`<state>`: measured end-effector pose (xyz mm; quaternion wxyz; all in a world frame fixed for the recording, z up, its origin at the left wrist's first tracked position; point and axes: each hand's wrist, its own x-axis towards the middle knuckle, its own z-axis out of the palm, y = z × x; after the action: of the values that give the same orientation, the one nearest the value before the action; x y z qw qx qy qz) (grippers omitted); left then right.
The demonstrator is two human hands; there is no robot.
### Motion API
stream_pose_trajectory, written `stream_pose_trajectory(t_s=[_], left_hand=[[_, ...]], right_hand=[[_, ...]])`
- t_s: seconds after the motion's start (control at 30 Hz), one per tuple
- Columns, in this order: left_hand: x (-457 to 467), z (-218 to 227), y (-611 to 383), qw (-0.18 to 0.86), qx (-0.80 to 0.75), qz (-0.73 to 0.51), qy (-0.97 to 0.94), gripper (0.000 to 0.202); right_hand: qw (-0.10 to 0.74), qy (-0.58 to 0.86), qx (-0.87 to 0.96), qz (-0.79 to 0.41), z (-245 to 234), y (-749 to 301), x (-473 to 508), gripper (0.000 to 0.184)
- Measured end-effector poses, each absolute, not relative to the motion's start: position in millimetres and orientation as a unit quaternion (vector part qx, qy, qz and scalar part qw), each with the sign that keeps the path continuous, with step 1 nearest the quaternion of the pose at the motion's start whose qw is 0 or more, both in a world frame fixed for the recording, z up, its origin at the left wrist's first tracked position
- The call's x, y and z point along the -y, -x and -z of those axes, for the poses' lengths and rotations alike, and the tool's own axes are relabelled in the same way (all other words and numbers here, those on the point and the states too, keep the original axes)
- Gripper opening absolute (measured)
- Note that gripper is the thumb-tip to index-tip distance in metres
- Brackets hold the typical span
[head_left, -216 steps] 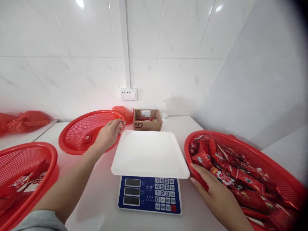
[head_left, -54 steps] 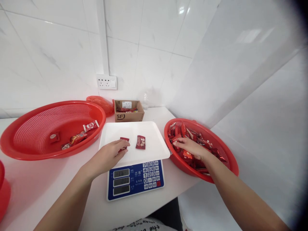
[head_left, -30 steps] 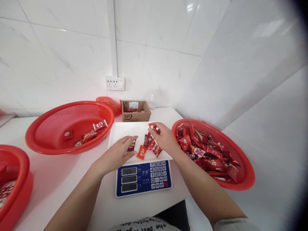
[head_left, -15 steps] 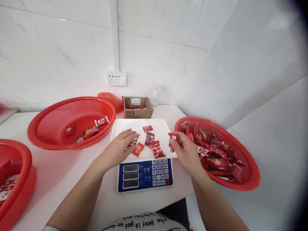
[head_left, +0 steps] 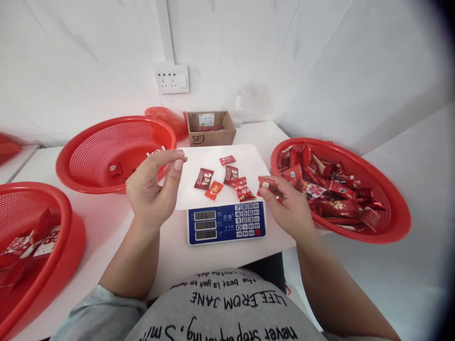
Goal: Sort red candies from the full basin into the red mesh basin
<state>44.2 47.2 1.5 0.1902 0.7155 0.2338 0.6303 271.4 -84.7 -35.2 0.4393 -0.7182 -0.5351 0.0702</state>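
My left hand [head_left: 152, 184] is raised over the left edge of the scale's white tray [head_left: 190, 196]. It holds nothing; its fingers are half curled, thumb and forefinger tips close together. Right of the tray, my right hand [head_left: 287, 206] pinches a small red-wrapped candy [head_left: 266, 183] between thumb and fingers. On the tray lie a dark red candy [head_left: 204, 178], an orange candy [head_left: 213, 191], a second dark red candy [head_left: 231, 174], a puffed red packet [head_left: 243, 189] and a small red candy [head_left: 227, 160]. The scale's blue keypad panel [head_left: 227, 224] faces me.
A red basket [head_left: 394, 222] heaped with wrapped candies stands at right. Behind left is another red basket [head_left: 88, 137] with a few pieces, and a third [head_left: 71, 237] sits nearer. A cardboard box [head_left: 216, 137], a red bag [head_left: 167, 121] and a clear bottle [head_left: 239, 106] line the wall.
My left hand has lifted off the dark red candy on the tray and moved left, uncovering it. My right hand still holds its candy. The camera view has tilted down.
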Motion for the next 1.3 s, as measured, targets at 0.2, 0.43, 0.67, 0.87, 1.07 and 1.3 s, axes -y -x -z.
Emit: stream_pose_trajectory(t_s=[0.2, 0.43, 0.67, 0.87, 1.07, 1.3], left_hand=[[-49, -2, -44, 0.172, -0.251, -0.632, -0.713, 0.013], [-49, -4, -43, 0.209, -0.225, -0.623, -0.719, 0.009], [-61, -2, -38, 0.162, -0.249, -0.351, -0.888, 0.028], [-68, 16, -42, 0.151, -0.228, -0.061, -0.96, 0.053], [-70, 20, -47, 0.171, -0.239, -0.021, -0.955, 0.051], [-69, 23, -55, 0.194, -0.257, -0.009, -0.947, 0.061]], right_hand=[[0.404, 0.706, 0.579, -0.048, 29, -255, 70, 0.031], [0.397, 0.687, 0.605, -0.061, 31, -250, 58, 0.036], [0.386, 0.673, 0.631, 0.014, 29, -264, 35, 0.032], [0.322, 0.682, 0.656, -0.035, 42, -292, -14, 0.039], [0.28, 0.648, 0.698, -0.118, 50, -286, -36, 0.034], [0.281, 0.647, 0.693, -0.145, 31, -281, -2, 0.044]])
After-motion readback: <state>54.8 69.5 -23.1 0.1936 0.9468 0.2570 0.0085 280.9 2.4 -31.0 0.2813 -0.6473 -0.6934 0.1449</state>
